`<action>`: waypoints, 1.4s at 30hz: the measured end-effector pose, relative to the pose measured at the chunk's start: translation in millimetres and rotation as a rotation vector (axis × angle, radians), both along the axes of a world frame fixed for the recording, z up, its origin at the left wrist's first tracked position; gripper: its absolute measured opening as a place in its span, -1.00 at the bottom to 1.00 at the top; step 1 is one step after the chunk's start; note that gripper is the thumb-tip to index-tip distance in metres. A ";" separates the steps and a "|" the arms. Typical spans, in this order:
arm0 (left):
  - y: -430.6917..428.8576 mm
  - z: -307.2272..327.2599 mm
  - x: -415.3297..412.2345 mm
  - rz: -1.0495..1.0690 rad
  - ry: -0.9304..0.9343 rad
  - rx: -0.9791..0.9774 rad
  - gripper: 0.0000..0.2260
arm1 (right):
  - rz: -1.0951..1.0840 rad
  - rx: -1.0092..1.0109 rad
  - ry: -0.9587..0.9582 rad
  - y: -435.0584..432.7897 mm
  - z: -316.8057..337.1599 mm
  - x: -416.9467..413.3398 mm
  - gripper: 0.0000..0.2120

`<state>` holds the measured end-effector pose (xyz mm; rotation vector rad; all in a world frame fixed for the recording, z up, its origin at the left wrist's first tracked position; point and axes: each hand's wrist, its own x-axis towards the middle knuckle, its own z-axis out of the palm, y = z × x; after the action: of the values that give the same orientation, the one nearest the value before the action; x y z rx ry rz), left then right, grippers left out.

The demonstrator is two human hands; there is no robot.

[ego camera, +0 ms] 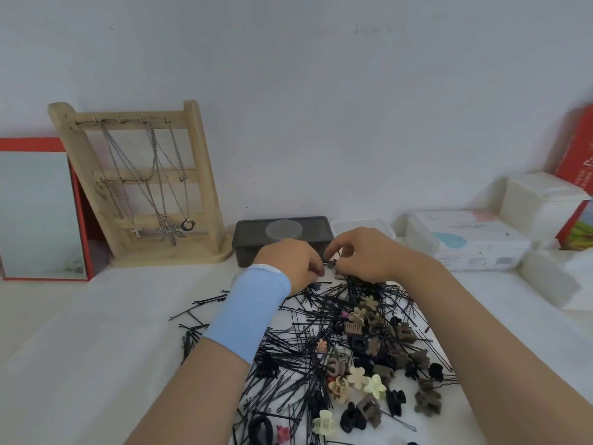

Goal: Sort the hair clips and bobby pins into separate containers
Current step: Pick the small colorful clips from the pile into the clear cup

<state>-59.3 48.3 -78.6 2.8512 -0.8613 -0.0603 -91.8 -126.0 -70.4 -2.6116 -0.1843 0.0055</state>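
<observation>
Bobby pins (pixel 308 319): black, thin, numerous, lying crossed in a loose heap at the centre of the table, with strays trailing off to the left. Hair clips (pixel 369 364): small claw types in brown, black, cream, pale yellow and pink, several flower-shaped, mixed into the right and near part of the same heap.

Left hand (pixel 290 264) and right hand (pixel 362 255): both at the far edge of the heap, close together, fingers curled downward. A small dark piece (pixel 329 265) sits between the two sets of fingertips. Which hand grips it cannot be told. A light blue band (pixel 250 313) wraps the left forearm.

Dark grey box (pixel 250 242): lidded, with a clear round disc on top, just behind the hands. Clear container (pixel 362 223): beside it to the right, partly hidden by the right hand.

Table (pixel 96 332): white surface. A black hair tie (pixel 260 430) lies at the near edge of the heap.

Left rear: wooden stand (pixel 205 194) hung with silver necklaces (pixel 160 187), and a red-framed mirror (pixel 38 210) against the wall (pixel 321 91), which is plain and pale.

Right rear: white printed carton (pixel 468 242), white lidded box (pixel 542 200), red carton (pixel 577 162).
</observation>
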 end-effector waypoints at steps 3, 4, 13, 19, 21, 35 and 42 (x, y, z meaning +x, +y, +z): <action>-6.3 -2.2 1.6 -0.036 0.003 0.085 -0.85 | -0.014 -0.122 -0.056 0.3 -0.5 3.7 -0.70; -6.6 -2.4 2.9 -0.039 0.012 0.109 -0.85 | -0.023 -0.154 -0.054 0.2 -0.9 4.2 -0.69; -2.7 -3.1 -0.8 -0.085 0.016 0.131 -0.85 | -0.057 -0.668 -0.153 21.0 -14.5 15.3 -0.79; 25.5 18.3 -4.7 -0.035 0.116 -0.130 -0.93 | -0.055 -0.852 -0.156 37.5 -5.5 16.4 -0.94; 44.0 27.5 -5.0 0.010 0.138 -0.211 -0.95 | -0.031 -0.830 -0.161 38.9 -5.9 15.3 -0.97; 108.0 23.3 1.4 0.153 0.318 -0.408 -0.89 | 0.140 -0.069 -0.038 93.1 21.5 11.1 -0.85; 117.1 16.6 7.9 0.174 0.321 -0.606 -0.88 | 0.165 -0.037 -0.016 108.1 17.5 13.8 -0.73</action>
<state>-51.4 165.4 -62.0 2.2503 -0.4593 -0.1932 -78.0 -17.9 -52.9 -2.6265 -0.4082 0.0469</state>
